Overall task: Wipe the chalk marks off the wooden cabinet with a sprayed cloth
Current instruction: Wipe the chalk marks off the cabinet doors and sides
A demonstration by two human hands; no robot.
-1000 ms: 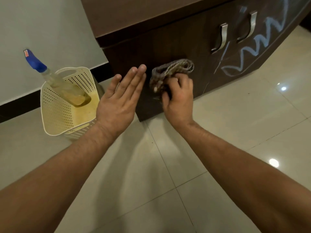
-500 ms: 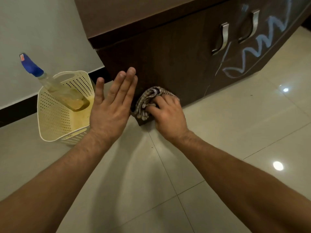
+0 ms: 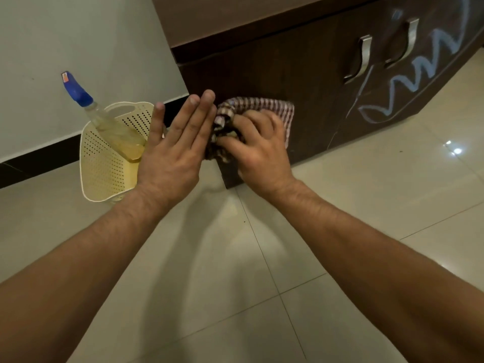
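spray bottle (image 3: 104, 119): one, blue-capped, leaned in the one cream basket (image 3: 104, 174) by the wall
left hand (image 3: 172, 153): flat and open, fingers together, nothing held, just left of the cloth
cloth (image 3: 264, 106): one checked rag, bunched, pressed on the cabinet (image 3: 301, 82) low at its left corner
right hand (image 3: 259, 150): fingers curled, gripping the cloth
handles (image 3: 360, 57): two, metal
chalk marks (image 3: 419, 72): blue zigzag on the right door, well apart from the cloth
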